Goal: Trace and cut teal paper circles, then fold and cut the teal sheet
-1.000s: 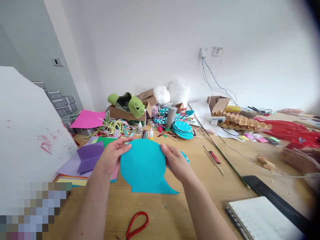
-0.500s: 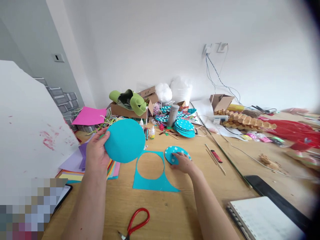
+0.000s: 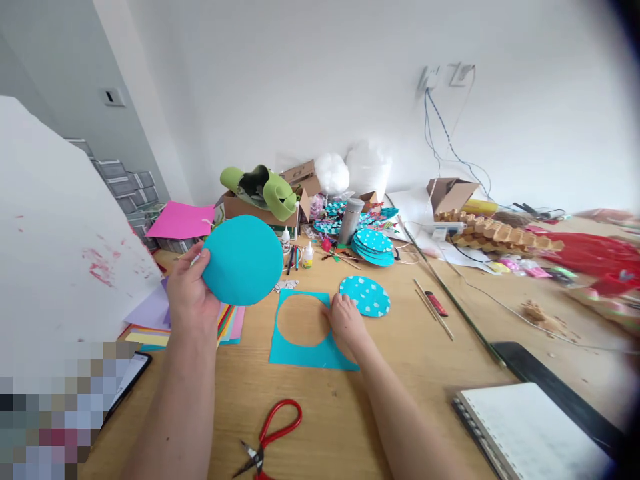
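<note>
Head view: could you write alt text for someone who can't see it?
Left hand holding up a plain blue disc; right hand at the right edge of a blue sheet with a round hole, beside a white-flecked disc. Open red-handled scissors lie nearer on the wooden table, with clutter behind.

You hold a blue disc (image 3: 243, 260) of smooth, matt, card-like sheet; the blue offcut (image 3: 303, 357) before you has the same finish. Your scissors (image 3: 259, 458) combine glossy red, plastic-looking handles (image 3: 263, 440) with metal blades (image 3: 246, 469), on a table (image 3: 425, 400) of smooth, grained wood. Beyond, note the satin, metal-looking flask (image 3: 351, 221), rough, pulp-like egg trays (image 3: 505, 237) and matt, felt-like green roll (image 3: 280, 199)
</note>
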Demonstrator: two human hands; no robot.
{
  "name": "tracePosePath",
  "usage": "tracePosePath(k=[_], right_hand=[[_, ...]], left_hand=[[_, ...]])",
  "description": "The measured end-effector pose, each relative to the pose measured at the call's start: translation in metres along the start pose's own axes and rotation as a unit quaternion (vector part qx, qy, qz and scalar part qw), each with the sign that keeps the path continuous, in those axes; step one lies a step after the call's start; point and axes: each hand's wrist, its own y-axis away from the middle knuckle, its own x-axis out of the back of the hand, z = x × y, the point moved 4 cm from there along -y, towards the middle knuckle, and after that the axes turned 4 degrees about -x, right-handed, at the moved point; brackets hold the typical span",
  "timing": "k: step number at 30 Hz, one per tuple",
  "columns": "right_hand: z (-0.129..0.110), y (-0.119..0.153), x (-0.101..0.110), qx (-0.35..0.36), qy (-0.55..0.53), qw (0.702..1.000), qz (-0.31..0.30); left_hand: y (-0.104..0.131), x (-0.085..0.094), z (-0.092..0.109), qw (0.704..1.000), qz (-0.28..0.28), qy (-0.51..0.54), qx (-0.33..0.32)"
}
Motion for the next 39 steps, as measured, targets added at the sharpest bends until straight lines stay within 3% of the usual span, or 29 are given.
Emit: tracePosePath(k=[4, 10, 12, 14, 17, 23, 30, 39], right_hand=[[-0.002, 0.001, -0.006, 0.021, 0.010, 1.000, -0.016], [0.002, 0.004, 0.011, 0.053, 0.006, 0.996, -0.076], [-0.006, 0.012, 0.014, 0.095, -0.010, 0.988, -0.125], [-0.019, 0.026, 0.012, 0.171, -0.038, 0.960, -0.219], [-0.028, 0.042, 0.009, 0.184, -0.054, 0.944, -0.267], [-0.018, 0.075, 0.014, 0.184, -0.047, 0.960, -0.204], [-0.003, 0.131, 0.011, 0.110, -0.015, 0.987, -0.113], [0.027, 0.196, -0.003, 0.038, 0.069, 0.996, -0.052]], left_hand=[[0.000, 0.001, 0.000, 1.000, 0.013, 0.001, 0.001], [0.006, -0.005, 0.003, 0.999, 0.012, 0.040, 0.018], [0.007, -0.006, 0.006, 0.998, 0.033, 0.044, 0.006], [0.007, -0.006, 0.009, 0.998, 0.048, 0.041, -0.003], [0.007, -0.008, 0.009, 0.998, 0.050, 0.028, 0.002], [0.008, -0.013, 0.004, 0.999, 0.030, 0.009, 0.004], [0.013, -0.011, 0.013, 0.999, 0.024, 0.015, 0.016], [0.016, 0.002, 0.022, 0.999, 0.005, 0.021, 0.026]])
